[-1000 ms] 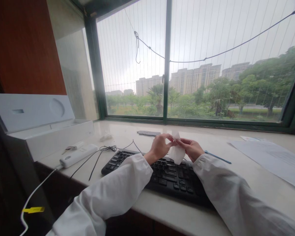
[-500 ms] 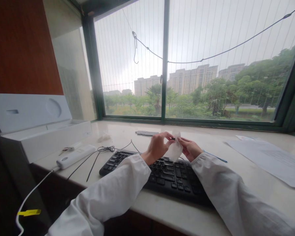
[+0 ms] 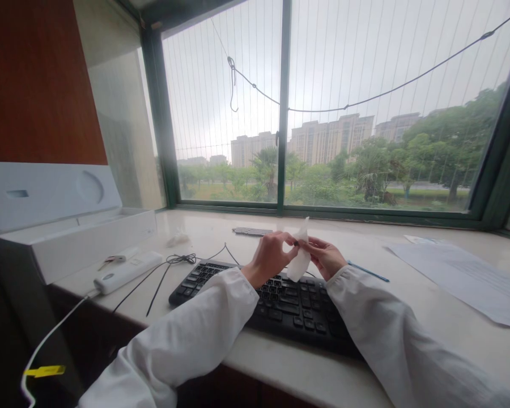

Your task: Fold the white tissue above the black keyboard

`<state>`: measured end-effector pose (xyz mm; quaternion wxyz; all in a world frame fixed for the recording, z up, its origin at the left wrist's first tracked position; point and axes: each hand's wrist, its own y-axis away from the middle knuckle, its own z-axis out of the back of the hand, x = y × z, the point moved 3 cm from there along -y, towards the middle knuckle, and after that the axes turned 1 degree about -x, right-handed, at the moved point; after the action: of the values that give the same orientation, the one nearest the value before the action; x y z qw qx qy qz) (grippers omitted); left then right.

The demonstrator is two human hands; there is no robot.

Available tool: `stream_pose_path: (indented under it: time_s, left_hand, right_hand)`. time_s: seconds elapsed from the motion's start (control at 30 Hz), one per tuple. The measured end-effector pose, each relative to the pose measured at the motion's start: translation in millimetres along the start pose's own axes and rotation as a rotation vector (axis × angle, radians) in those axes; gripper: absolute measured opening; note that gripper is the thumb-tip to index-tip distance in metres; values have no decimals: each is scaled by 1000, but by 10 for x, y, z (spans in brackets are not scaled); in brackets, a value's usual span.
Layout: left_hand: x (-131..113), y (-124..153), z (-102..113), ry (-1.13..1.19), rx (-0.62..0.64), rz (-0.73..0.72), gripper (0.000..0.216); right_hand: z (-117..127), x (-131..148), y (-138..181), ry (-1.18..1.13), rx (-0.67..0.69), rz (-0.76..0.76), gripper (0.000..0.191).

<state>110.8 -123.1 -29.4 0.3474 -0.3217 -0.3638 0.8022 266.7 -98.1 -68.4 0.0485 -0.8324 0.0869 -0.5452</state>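
My left hand and my right hand meet above the far edge of a black keyboard on the pale window ledge. Both pinch a small white tissue between the fingertips; it stands up and hangs down between them. A tiny dark item sits at the fingertips inside the tissue, too small to identify. Both arms wear white sleeves.
A white open box stands at the left, with a white power strip and keys beside it. Thin black cables lie left of the keyboard. A blue pen and paper sheets lie right. A flat grey strip lies behind.
The tissue has been folded narrower between my fingertips and now stands taller. My hands stay in the same place above the keyboard; the view shifted slightly.
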Motion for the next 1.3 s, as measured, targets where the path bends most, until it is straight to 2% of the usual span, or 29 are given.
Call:
stream_pose_path:
  time_s: [0.2,0.4,0.53,0.63,0.8,1.0,1.3]
  left_hand:
    - [0,22,0,-7,58,53,15]
    - [-52,12,45,38,25,57,15]
    - [-74,5,61,119,-4,66,13]
    - [-53,13,49,180,-12,147,16]
    - [19,14,3,317,4,277,25]
    - [149,12,-134,555,204,486,36]
    - [102,6,-143,901,245,817,28]
  right_hand:
    - [3,11,8,89,-22,53,46]
    - [-77,23,60,30,75,-45,46]
    - [-96,6,68,2,94,-67,39]
    - [-91,-7,60,3,91,-74,35]
    - [-66,9,59,40,74,-37,43]
    - [25,-8,23,128,6,7,43]
    - [17,7,-8,213,69,74,48]
